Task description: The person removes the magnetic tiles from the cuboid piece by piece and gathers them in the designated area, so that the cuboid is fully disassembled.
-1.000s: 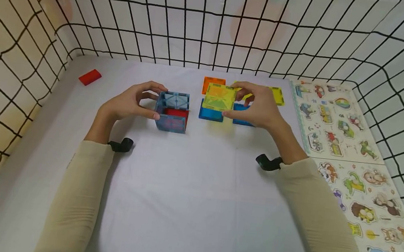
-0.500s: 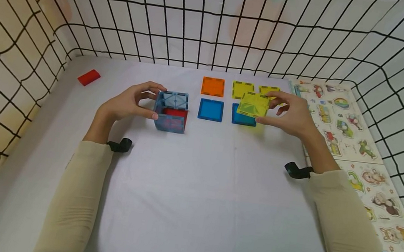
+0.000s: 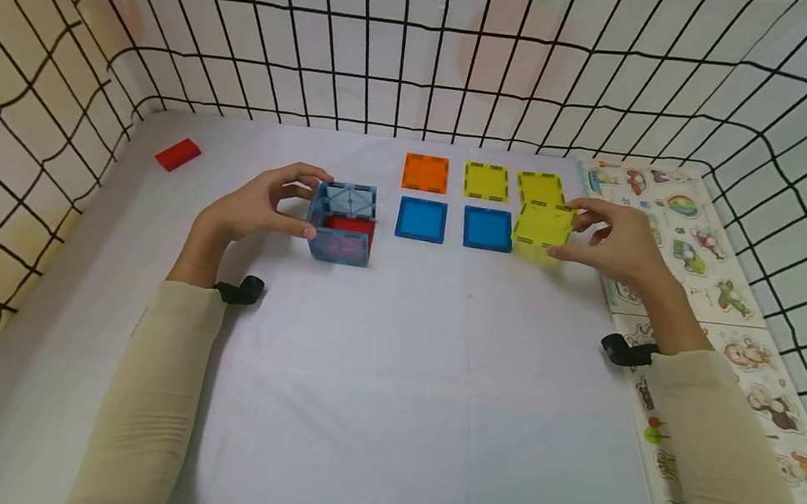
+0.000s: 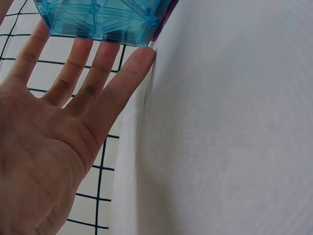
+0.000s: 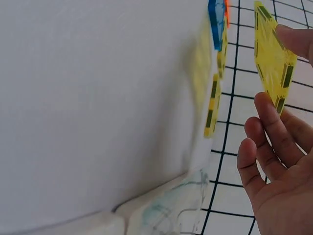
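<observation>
My left hand (image 3: 256, 199) holds the left side of an open-topped box of magnetic tiles (image 3: 340, 248), with thumb near the front corner and fingers at the back. The box has pale blue walls and some red low down; in the left wrist view, fingertips touch its blue wall (image 4: 95, 19). Between thumb and fingers, my right hand (image 3: 620, 241) pinches a yellow square magnetic tile (image 3: 541, 225) by its right edge. That yellow tile (image 5: 274, 56) is raised off the table in the right wrist view. My left thumb is mostly out of the left wrist view.
Flat on the white cloth lie an orange tile (image 3: 425, 173), two yellow tiles (image 3: 486, 181) and two blue tiles (image 3: 421, 220). A red block (image 3: 178, 155) lies far left. Sticker sheets (image 3: 719, 358) line the right side. Black wire mesh (image 3: 402, 81) surrounds the table.
My right hand has moved right with the yellow tile, from above the left blue tile to beyond the right one. My left hand and the box have stayed put.
</observation>
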`<state>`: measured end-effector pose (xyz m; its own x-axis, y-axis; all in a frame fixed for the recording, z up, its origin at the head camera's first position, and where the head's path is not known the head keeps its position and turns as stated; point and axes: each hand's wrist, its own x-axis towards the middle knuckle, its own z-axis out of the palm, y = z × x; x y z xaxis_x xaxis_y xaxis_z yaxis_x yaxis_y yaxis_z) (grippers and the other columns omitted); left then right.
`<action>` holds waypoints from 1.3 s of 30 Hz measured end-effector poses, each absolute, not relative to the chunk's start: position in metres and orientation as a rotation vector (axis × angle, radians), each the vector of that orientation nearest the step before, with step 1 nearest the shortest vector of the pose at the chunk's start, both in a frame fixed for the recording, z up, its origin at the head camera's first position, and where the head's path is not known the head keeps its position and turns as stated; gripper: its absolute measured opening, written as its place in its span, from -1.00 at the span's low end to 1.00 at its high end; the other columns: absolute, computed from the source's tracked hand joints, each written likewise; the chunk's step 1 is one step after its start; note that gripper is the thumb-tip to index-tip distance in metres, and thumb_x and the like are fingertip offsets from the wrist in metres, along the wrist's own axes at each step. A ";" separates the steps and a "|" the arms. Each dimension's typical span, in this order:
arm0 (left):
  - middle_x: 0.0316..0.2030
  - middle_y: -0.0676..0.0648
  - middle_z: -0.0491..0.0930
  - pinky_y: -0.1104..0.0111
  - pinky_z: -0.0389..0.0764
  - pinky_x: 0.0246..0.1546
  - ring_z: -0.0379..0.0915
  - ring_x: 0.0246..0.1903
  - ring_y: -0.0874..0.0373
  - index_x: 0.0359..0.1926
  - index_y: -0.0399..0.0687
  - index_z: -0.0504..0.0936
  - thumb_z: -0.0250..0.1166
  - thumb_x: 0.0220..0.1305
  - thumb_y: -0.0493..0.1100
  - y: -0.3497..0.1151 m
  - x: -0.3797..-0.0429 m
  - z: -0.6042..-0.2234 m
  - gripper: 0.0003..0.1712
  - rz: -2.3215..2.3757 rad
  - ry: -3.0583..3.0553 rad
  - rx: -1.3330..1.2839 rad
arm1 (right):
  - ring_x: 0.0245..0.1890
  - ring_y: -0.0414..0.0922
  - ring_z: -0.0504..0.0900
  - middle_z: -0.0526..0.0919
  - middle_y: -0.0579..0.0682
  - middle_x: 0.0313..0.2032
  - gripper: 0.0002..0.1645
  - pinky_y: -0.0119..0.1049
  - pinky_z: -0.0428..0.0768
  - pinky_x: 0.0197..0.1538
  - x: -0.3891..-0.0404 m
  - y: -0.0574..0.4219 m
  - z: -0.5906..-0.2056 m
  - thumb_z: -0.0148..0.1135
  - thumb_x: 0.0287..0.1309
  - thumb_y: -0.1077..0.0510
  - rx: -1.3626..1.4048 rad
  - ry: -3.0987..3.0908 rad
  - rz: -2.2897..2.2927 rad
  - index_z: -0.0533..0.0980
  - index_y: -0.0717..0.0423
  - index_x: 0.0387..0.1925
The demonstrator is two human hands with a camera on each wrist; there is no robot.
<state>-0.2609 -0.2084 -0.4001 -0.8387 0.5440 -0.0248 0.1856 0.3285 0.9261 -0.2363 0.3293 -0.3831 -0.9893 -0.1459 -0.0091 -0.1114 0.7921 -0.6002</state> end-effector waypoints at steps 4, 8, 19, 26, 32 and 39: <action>0.35 0.02 0.39 -0.20 0.24 0.46 0.23 0.37 0.00 0.39 0.06 0.42 0.55 0.09 -0.30 -0.209 -0.262 -0.401 -0.15 1.519 2.264 0.651 | -0.19 -0.01 0.46 0.65 0.12 -0.05 -0.06 -0.44 0.43 -0.27 -0.239 0.337 -0.388 0.62 -0.05 -0.24 -0.205 2.924 -0.933 0.50 -0.02 0.34; 0.35 0.04 0.39 -0.19 0.23 0.46 0.24 0.36 0.01 0.39 0.08 0.42 0.55 0.09 -0.30 -0.209 -0.262 -0.401 -0.15 1.516 2.266 0.654 | -0.19 0.00 0.46 0.66 0.12 -0.07 -0.09 -0.39 0.41 -0.27 -0.242 0.343 -0.392 0.62 -0.05 -0.25 -0.214 2.928 -0.872 0.52 -0.01 0.30; 0.36 0.03 0.38 -0.20 0.23 0.46 0.23 0.37 -0.01 0.39 0.06 0.41 0.55 0.10 -0.28 -0.210 -0.261 -0.403 -0.15 1.509 2.269 0.651 | -0.02 0.10 0.45 0.54 0.18 0.08 0.02 -0.07 0.43 -0.13 -0.255 0.348 -0.396 0.54 -0.01 -0.34 -0.367 2.886 -0.496 0.48 0.10 0.38; 0.37 0.04 0.37 -0.20 0.22 0.46 0.23 0.37 -0.01 0.40 0.07 0.41 0.56 0.09 -0.28 -0.210 -0.261 -0.401 -0.14 1.504 2.272 0.673 | -0.02 0.11 0.44 0.49 0.24 0.15 -0.01 -0.02 0.45 -0.03 -0.260 0.349 -0.399 0.46 0.13 -0.25 -0.432 2.817 -0.415 0.38 0.16 0.45; 0.37 0.05 0.36 -0.20 0.20 0.48 0.23 0.38 -0.01 0.40 0.06 0.41 0.56 0.09 -0.29 -0.209 -0.261 -0.400 -0.14 1.516 2.261 0.694 | 0.04 0.17 0.44 0.46 0.28 0.20 0.07 0.10 0.50 0.04 -0.258 0.344 -0.393 0.41 0.15 -0.29 -0.390 2.817 -0.411 0.27 0.17 0.51; 0.40 0.07 0.34 -0.21 0.36 0.40 0.22 0.39 -0.02 0.42 0.07 0.39 0.53 0.12 -0.28 -0.211 -0.261 -0.402 -0.14 1.518 2.252 0.708 | 0.15 0.15 0.47 0.52 0.23 0.21 -0.06 0.13 0.51 0.10 -0.254 0.323 -0.381 0.37 0.22 -0.27 -0.441 2.856 -0.654 0.33 0.12 0.46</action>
<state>-0.2613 -0.2109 -0.4025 -0.8208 0.5712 0.0022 0.2162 0.3072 0.9267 -0.2537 0.3225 -0.3808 -0.9402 -0.3238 -0.1061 -0.2454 0.8595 -0.4485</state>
